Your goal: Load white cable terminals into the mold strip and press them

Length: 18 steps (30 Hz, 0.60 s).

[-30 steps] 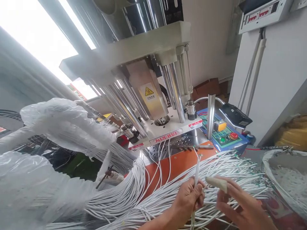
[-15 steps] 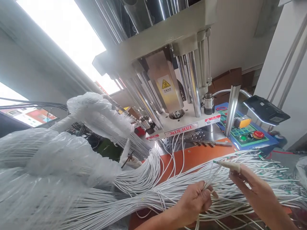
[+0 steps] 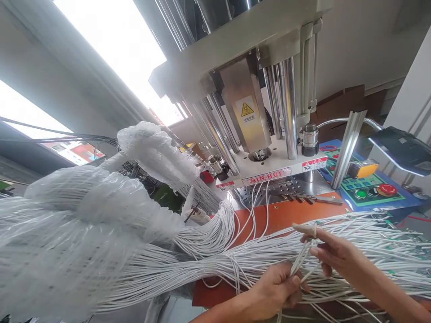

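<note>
A large bundle of thin white wires (image 3: 208, 264) lies across the orange work surface (image 3: 286, 215) in front of a press machine. My left hand (image 3: 278, 289) is closed around a few of these wires near the bottom centre. My right hand (image 3: 332, 253), with a pale cot on its index finger, pinches the upper ends of the same few wires just above and to the right of my left hand. The wire ends fan out rightward with small green tips (image 3: 390, 272).
The press machine (image 3: 256, 112) with chrome columns and a yellow warning label stands behind. A blue control panel (image 3: 370, 190) with green and red buttons sits at right. Plastic-wrapped wire bundles (image 3: 84, 215) fill the left. A black lamp head (image 3: 404, 150) hangs at right.
The view has swung left and down. My right hand has come closer to my left and now pinches the few wires rising from my left fist.
</note>
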Each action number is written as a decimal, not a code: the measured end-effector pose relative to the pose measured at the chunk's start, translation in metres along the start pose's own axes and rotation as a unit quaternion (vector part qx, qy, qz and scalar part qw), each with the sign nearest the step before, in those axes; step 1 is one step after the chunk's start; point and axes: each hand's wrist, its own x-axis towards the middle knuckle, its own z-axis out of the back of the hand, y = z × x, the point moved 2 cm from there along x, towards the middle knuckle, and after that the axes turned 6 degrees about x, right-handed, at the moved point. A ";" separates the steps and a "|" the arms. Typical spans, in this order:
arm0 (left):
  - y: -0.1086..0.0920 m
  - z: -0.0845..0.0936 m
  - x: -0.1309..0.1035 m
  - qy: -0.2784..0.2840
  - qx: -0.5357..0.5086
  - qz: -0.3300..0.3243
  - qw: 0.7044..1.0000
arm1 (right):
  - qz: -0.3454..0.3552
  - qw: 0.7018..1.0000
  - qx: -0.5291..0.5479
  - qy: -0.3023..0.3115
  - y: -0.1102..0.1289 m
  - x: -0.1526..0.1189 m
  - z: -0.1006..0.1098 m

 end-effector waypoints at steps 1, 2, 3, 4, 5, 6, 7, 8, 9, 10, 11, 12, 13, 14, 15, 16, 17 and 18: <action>-0.001 0.000 0.000 0.005 0.003 0.004 1.000 | -0.002 1.000 0.004 -0.022 -0.004 0.000 -0.002; -0.003 0.000 0.000 0.013 0.010 0.010 1.000 | 0.007 0.999 -0.005 -0.045 -0.007 0.000 -0.005; -0.006 -0.001 0.000 0.025 0.015 0.015 0.999 | 0.028 0.998 -0.030 -0.058 -0.008 -0.001 -0.009; -0.009 -0.001 0.001 0.041 0.015 0.021 0.999 | 0.061 0.994 -0.065 -0.057 -0.006 -0.003 -0.015; -0.013 -0.003 0.002 0.056 0.012 0.024 0.998 | 0.099 0.989 -0.104 -0.044 -0.003 -0.006 -0.022; -0.019 -0.005 0.004 0.063 0.010 0.020 0.998 | 0.137 0.980 -0.141 -0.028 0.001 -0.008 -0.029; -0.024 -0.007 0.005 0.055 0.019 0.006 0.998 | 0.171 0.970 -0.170 -0.011 0.006 -0.011 -0.036; -0.030 -0.009 0.006 0.030 0.042 -0.021 0.998 | 0.196 0.962 -0.192 0.003 0.010 -0.014 -0.041; -0.036 -0.010 0.007 -0.003 0.077 -0.052 0.996 | 0.207 0.956 -0.207 0.011 0.014 -0.016 -0.042; -0.041 -0.011 0.008 -0.039 0.110 -0.077 0.990 | 0.206 0.954 -0.216 0.022 0.016 -0.017 -0.039; -0.044 -0.011 0.009 -0.065 0.127 -0.088 0.986 | 0.196 0.954 -0.224 0.034 0.016 -0.017 -0.031; -0.045 -0.010 0.010 -0.075 0.123 -0.086 0.986 | 0.185 0.953 -0.236 0.035 0.015 -0.017 -0.018; -0.045 -0.009 0.011 -0.071 0.103 -0.073 0.989 | 0.170 0.953 -0.249 0.036 0.013 -0.017 -0.003; -0.043 -0.007 0.012 -0.061 0.074 -0.055 0.994 | 0.163 0.950 -0.267 -0.001 0.010 -0.017 0.015; -0.040 -0.006 0.014 -0.054 0.045 -0.041 0.997 | 0.164 0.942 -0.290 -0.038 0.006 -0.017 0.033; -0.038 -0.005 0.016 -0.051 0.023 -0.034 0.998 | 0.162 0.937 -0.305 -0.046 0.002 -0.015 0.046; -0.035 -0.006 0.017 -0.051 0.009 -0.031 0.998 | 0.172 0.930 -0.321 -0.049 -0.001 -0.013 0.055; -0.032 -0.009 0.018 -0.045 0.002 -0.024 0.999 | 0.186 0.924 -0.333 -0.030 -0.004 -0.008 0.057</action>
